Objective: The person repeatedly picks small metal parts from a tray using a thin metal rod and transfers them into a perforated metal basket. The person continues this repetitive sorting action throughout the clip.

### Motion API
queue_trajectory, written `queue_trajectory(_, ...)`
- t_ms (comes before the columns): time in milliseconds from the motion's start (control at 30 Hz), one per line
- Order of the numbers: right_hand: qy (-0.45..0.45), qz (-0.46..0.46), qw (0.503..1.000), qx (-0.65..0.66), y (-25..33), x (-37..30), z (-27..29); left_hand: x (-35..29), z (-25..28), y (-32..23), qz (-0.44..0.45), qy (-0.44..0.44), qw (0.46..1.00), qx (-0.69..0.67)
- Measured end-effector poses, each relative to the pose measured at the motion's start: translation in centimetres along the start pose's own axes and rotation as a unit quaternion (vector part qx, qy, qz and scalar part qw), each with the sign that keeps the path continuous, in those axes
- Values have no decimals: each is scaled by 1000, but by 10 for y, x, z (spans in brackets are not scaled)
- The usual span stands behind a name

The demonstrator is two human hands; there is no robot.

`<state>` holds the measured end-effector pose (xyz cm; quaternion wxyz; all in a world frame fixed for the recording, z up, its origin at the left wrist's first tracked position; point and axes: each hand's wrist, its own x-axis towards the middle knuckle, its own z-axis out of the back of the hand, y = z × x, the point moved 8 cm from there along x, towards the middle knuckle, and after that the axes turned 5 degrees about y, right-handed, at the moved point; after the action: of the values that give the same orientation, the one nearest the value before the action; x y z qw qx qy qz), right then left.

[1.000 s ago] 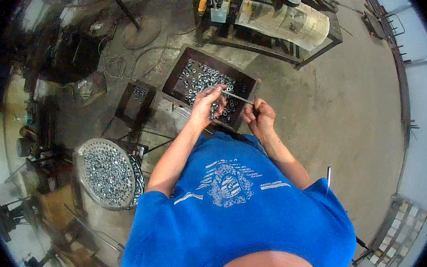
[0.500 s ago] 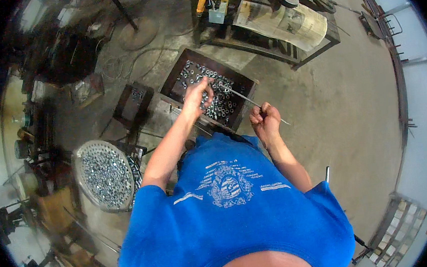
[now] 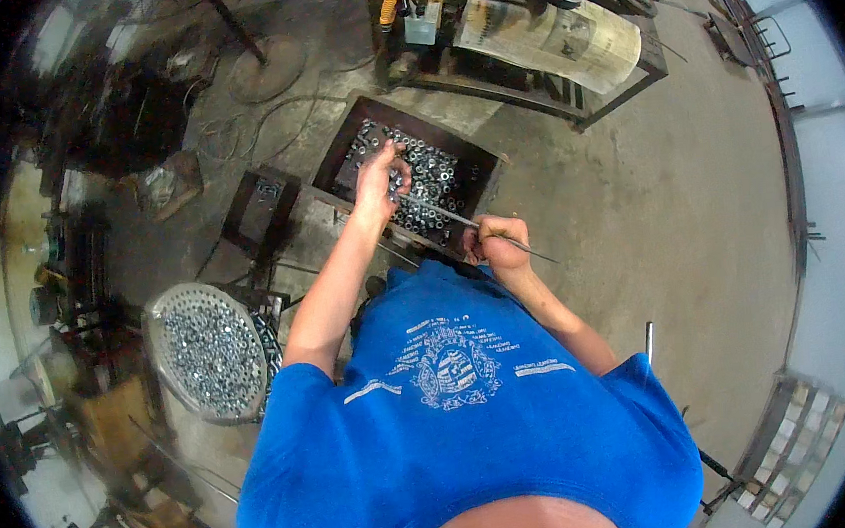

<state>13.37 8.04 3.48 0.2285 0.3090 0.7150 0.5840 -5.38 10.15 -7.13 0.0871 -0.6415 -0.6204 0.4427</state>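
Observation:
A dark metal tray (image 3: pixel 488 171) in front of me holds many small silvery nuts (image 3: pixel 430 169), loosely heaped. Over its left part is my left hand (image 3: pixel 377 186), fingers curled in, with small metal pieces close against them; what exactly they grip I cannot make out. My right hand (image 3: pixel 502 241), at the tray's near right corner, is closed around a thin metal rod (image 3: pixel 450 215). The rod slants from beside my left fingers down to the right, its other end sticking out past my right fist.
At my left stands a round perforated basket (image 3: pixel 158 349) full of similar nuts. A small dark box (image 3: pixel 258 212) sits left of the tray. Beyond is a metal workbench (image 3: pixel 518 91) with a yellow air gun (image 3: pixel 392 3). A round stand base (image 3: pixel 267 73) and a hose (image 3: pixel 276 107) lie on the floor.
My right hand has moved left and slightly down, bringing the rod nearer my left hand. My left hand has shifted a little left, and its fingers are more curled.

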Motion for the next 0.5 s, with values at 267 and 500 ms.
queue_trajectory(267, -14, -61, 978, 199, -14, 6, 4, -16, -19, 12, 53, 70, 993, 80)
queue_trajectory(500, -177, -202, 834, 483, -78, -6, 25, -20, -12, 11, 57, 30, 998, 24)
